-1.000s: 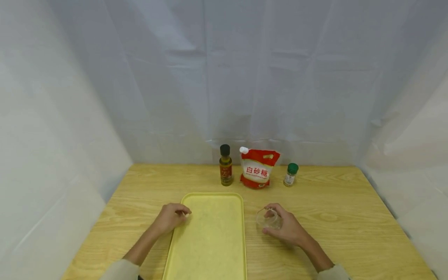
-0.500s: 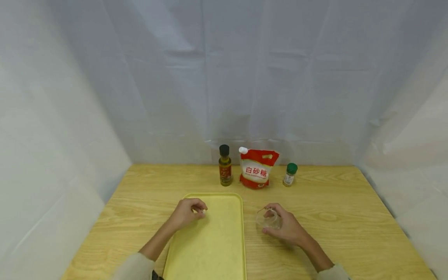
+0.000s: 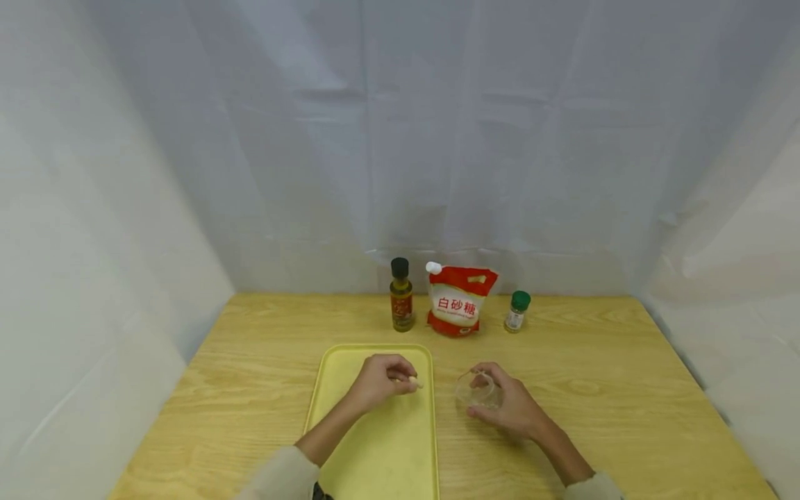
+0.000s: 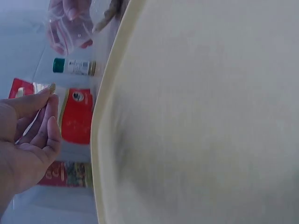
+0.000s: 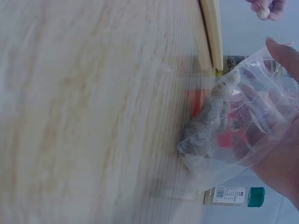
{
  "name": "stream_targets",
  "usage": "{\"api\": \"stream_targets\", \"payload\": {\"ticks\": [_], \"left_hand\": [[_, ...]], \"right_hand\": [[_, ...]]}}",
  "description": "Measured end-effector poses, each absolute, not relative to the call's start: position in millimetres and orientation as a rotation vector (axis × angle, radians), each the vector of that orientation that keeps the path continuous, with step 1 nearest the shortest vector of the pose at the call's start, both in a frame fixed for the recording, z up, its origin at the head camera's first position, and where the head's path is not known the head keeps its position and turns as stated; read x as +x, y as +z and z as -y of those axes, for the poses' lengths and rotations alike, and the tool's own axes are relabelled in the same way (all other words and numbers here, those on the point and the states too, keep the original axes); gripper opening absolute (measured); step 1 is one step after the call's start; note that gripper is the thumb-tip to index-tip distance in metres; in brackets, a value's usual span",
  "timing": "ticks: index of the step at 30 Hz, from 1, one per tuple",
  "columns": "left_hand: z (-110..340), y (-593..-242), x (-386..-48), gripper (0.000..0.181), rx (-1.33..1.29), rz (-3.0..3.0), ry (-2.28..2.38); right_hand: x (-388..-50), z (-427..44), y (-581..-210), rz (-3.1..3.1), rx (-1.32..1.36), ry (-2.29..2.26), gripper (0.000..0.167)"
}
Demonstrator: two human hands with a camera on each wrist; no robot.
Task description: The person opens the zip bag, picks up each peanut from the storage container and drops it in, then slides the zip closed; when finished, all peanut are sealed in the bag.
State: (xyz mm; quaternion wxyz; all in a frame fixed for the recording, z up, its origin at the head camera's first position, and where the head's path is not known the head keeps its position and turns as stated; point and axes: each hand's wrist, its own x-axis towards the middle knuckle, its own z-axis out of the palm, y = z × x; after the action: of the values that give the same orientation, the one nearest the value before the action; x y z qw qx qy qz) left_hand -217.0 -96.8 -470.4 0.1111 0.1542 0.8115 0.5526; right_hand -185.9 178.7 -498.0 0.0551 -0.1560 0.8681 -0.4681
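My left hand pinches a small pale piece between thumb and fingertips, above the right part of the yellow tray. Its kind is too small to tell; in the right wrist view the piece looks whitish and rounded. Right of the tray, my right hand grips a clear plastic bag by its side, with the mouth held open. Inside the bag, in the right wrist view, several greyish-brown lumps lie at the bottom. The pinched piece is apart from the bag.
At the back stand a dark-capped bottle, a red and white bag of white sugar with a white spout, and a small green-lidded jar. White sheeting surrounds the wooden table.
My left hand has moved right across the tray, from its left edge to near its right edge, with the pale piece in its fingertips. The right hand and the plastic bag have stayed almost still.
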Motion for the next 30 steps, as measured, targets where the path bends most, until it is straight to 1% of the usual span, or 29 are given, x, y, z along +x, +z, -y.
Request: {"api": "stream_targets", "payload": {"ticks": [7,15,20,30], "left_hand": [[60,-474,-209,0.016,0.465,-2.323,1.724],[33,-470,-206,0.015,0.570,-2.309,1.796],[27,-468,-205,0.016,0.621,-2.272,1.722],[29,-469,-203,0.015,0.711,-2.386,1.555]], "right_hand": [[-186,-178,-500,-2.649,-0.494,-1.397,0.059],[-186,-177,-498,-2.650,-0.540,-1.386,0.059],[-187,-177,-498,-2.652,-0.499,-1.394,0.060],[-185,-178,-495,-2.666,-0.504,-1.390,0.060]]}}
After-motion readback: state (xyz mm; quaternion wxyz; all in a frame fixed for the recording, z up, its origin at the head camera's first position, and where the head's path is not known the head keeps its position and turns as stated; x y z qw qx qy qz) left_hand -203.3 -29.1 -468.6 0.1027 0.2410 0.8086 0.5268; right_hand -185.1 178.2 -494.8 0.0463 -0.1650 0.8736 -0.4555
